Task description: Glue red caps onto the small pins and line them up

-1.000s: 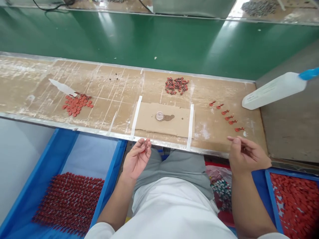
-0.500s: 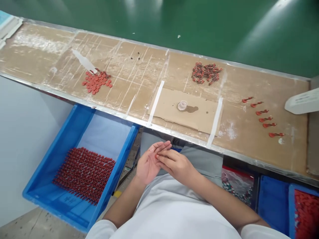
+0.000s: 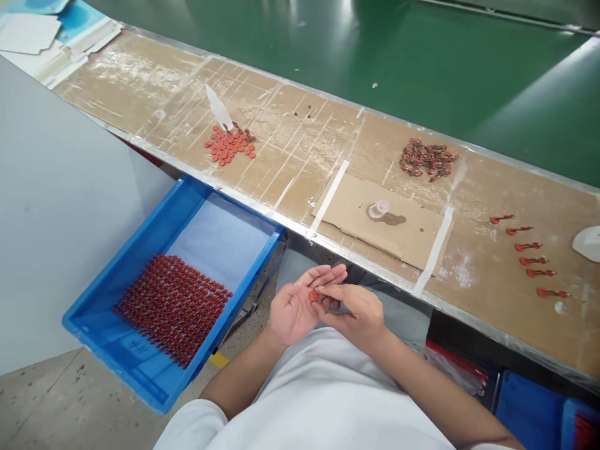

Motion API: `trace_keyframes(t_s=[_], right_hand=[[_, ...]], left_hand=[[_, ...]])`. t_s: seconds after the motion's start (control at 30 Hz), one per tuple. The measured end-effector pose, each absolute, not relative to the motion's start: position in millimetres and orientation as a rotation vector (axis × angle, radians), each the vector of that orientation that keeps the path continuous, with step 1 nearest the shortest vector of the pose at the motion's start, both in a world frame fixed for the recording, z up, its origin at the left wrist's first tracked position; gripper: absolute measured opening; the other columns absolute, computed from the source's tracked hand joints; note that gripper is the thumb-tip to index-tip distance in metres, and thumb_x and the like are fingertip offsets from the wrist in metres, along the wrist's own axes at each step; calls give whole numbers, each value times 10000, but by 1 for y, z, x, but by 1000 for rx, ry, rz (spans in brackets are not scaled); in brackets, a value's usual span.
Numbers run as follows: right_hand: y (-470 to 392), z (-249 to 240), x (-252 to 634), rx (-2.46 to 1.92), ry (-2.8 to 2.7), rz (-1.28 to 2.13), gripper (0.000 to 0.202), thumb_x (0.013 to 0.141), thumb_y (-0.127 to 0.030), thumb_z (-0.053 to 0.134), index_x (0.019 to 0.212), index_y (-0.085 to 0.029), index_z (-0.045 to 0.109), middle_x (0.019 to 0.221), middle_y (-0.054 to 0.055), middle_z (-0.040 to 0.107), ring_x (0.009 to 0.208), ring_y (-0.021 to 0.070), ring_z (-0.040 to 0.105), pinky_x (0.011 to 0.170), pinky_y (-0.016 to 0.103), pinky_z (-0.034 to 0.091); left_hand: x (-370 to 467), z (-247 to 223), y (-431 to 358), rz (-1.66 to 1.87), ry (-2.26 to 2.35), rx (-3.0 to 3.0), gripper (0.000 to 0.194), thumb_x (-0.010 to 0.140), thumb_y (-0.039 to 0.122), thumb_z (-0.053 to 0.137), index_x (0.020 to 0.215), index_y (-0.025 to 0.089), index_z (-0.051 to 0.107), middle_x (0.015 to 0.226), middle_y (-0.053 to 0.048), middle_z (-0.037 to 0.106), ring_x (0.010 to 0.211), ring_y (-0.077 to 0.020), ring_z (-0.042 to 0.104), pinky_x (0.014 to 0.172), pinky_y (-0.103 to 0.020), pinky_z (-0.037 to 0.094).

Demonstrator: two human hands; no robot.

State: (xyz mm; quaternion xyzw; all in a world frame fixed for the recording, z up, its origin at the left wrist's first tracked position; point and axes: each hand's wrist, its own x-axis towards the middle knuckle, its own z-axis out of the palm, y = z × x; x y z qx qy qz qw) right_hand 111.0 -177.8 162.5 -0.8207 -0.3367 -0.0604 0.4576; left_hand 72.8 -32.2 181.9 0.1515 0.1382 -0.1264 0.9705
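My left hand (image 3: 296,307) is turned palm up, its fingers stretched out. Above that palm, my right hand (image 3: 356,312) pinches a small round red disc (image 3: 314,295) between thumb and fingers. The disc's flat face shows; whether a figure is attached to it is hidden by the fingers. On the bench in front of my hands, a small pinkish cup (image 3: 378,209) stands on a taped piece of cardboard (image 3: 351,206), beside a dark wet patch. Behind it lies a pile of small dark-and-red figures (image 3: 427,159).
Loose red discs (image 3: 229,147) lie by a white bottle (image 3: 218,107) on the left. Several figures on red bases (image 3: 533,260) lie in a row at right, near another white container (image 3: 588,244). A blue bin (image 3: 171,390) below holds many red pieces. Beyond is a green surface (image 3: 422,69).
The view has shifted, so the bench appears farther right and lower. My right fingers have turned and parted from my left palm somewhat, bringing the red disc's face into sight.
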Motion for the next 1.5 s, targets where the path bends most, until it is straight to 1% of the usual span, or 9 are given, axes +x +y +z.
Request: trace_keyframes(t_s=[0.2, 0.5, 0.67, 0.8, 0.9, 1.07, 1.27, 1.4, 1.5], right_hand=[[-177, 179, 124, -1981, -825, -180, 278, 743, -193, 715, 1001, -282, 662, 780, -24, 753, 547, 124, 646, 604, 269, 551], [-195, 190, 151, -2036, -1007, -320, 287, 789, -181, 699, 1065, -227, 633, 787, -16, 744, 590, 106, 658, 601, 239, 530], [-213, 208, 177, -2075, -1082, -209, 289, 819, -246, 685, 1106, -229, 657, 816, -11, 750, 634, 105, 677, 610, 224, 526], [-254, 214, 252, -2374, -318, -536, 170, 821, -350, 658, 910, -224, 731, 669, -5, 707, 530, 121, 605, 581, 257, 482], [-290, 200, 323, -2461, 46, -488, 282, 796, -417, 650, 947, -196, 741, 809, 44, 745, 618, 167, 650, 681, 313, 504], [-320, 166, 390, -2626, 47, -287, 388, 754, -464, 665, 1026, -198, 740, 940, 82, 748, 731, 219, 655, 737, 367, 499], [-321, 164, 393, -2645, -150, -93, 284, 751, -403, 658, 918, -202, 768, 843, 70, 742, 713, 204, 641, 688, 333, 501], [-331, 174, 386, -2576, -223, 37, 341, 751, -310, 631, 1060, -208, 732, 869, 24, 746, 569, 120, 586, 591, 267, 487], [-339, 179, 384, -2562, -236, -24, 376, 734, -271, 630, 1095, -205, 715, 948, 37, 740, 604, 127, 596, 624, 280, 492]], left_hand=[[75, 181, -37, -320, 310, 346, 402, 909, 264, 440, 1229, 84, 603, 1388, -206, 535, 1269, -311, 524, 1063, -441, 392], [79, 157, -46, -358, 379, 410, 208, 903, 187, 600, 1068, 116, 704, 968, -80, 722, 899, -126, 676, 860, -235, 519], [84, 152, -45, -323, 465, 425, 273, 824, 189, 708, 1097, 191, 706, 971, -50, 739, 869, -126, 695, 824, -253, 561], [87, 150, -38, -275, 524, 435, 257, 757, 197, 773, 1011, 207, 734, 985, -43, 745, 802, -102, 692, 767, -224, 576], [86, 149, -33, -242, 561, 436, 263, 721, 177, 800, 978, 195, 744, 992, -53, 747, 799, -90, 691, 779, -203, 574], [84, 146, -28, -216, 611, 460, 281, 707, 140, 805, 979, 176, 747, 1055, -78, 737, 813, -91, 694, 780, -191, 577], [88, 144, -29, -179, 634, 484, 283, 703, 141, 807, 978, 167, 746, 1089, -81, 725, 814, -94, 696, 772, -188, 583], [92, 142, -30, -191, 641, 477, 290, 695, 152, 815, 975, 181, 747, 1027, -68, 736, 796, -96, 699, 748, -186, 587], [95, 140, -31, -196, 632, 471, 283, 679, 157, 827, 950, 194, 752, 995, -60, 742, 774, -96, 700, 727, -189, 590]])
